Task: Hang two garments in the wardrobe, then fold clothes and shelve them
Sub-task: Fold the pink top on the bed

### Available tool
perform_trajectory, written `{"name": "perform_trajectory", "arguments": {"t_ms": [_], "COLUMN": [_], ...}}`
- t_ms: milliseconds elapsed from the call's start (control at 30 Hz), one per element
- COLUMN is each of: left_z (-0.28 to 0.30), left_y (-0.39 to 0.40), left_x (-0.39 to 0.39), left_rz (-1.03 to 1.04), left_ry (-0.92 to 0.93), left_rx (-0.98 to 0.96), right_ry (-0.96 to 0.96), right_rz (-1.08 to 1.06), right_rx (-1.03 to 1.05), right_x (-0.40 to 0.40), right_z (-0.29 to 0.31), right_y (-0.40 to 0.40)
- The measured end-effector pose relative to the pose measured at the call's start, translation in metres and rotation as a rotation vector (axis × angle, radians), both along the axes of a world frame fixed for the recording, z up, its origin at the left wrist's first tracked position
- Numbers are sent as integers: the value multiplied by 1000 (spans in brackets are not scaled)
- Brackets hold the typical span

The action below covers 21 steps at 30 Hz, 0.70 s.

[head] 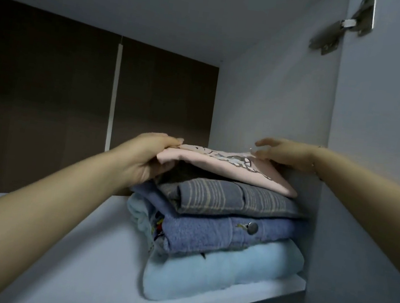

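Here, inside the wardrobe, a pale shelf (90, 264) is carrying a stack of folded clothes against the grey side wall (272, 105), under a grey top panel and in front of a dark brown back panel (41, 103). The left hand (146, 156) is pinching the near-left corner of the pink printed top (227, 166), thumb lying above the fabric and fingers curling beneath it. The right hand (286, 154) is resting its loosely spread, straight fingers on the far-right edge of that top, close to the side wall. Below the fingers, the pink top is sitting on a grey striped garment (233, 199), a blue buttoned one (220, 234) and a light blue fleece (222, 277). To the left of the left fingers, bare shelf is stretching away. A metal hinge (344, 28) is sitting high above the right fingers.
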<state>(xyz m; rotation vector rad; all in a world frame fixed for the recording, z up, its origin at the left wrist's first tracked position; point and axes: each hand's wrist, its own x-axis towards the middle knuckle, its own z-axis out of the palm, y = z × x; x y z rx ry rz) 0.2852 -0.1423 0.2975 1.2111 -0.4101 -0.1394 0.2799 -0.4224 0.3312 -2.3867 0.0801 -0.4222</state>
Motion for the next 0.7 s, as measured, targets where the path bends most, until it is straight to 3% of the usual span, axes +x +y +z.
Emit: {"name": "perform_trajectory", "arguments": {"t_ms": [67, 133, 233, 400, 500, 567, 633, 700], "left_z": [3, 6, 0, -30, -37, -37, -35, -33], "left_y": [-2, -7, -12, -18, -11, -3, 1, -1], "left_x": [-5, -11, -26, -42, -48, -51, -57, -61], "left_rz": [-53, -45, -25, 20, 74, 99, 93, 93], "left_ry": [54, 58, 0, -94, -119, -167, -224, -254], "left_rx": [-87, -113, -59, 139, 217, 259, 244, 219], "right_ry": [122, -21, -141, 91, 141, 60, -100, -85], "right_rz": [50, -33, -223, -214, -160, -148, -74, 129], "right_rx": [2, -86, -459, -954, -988, -963, -849, -663], "right_x": [-2, -1, 3, 0, -1, 0, 2, 2], "right_z": [-1, 3, 13, -5, -13, -7, 7, 16], "right_y": [1, -3, -4, 2, 2, 3, 16, 41]}}
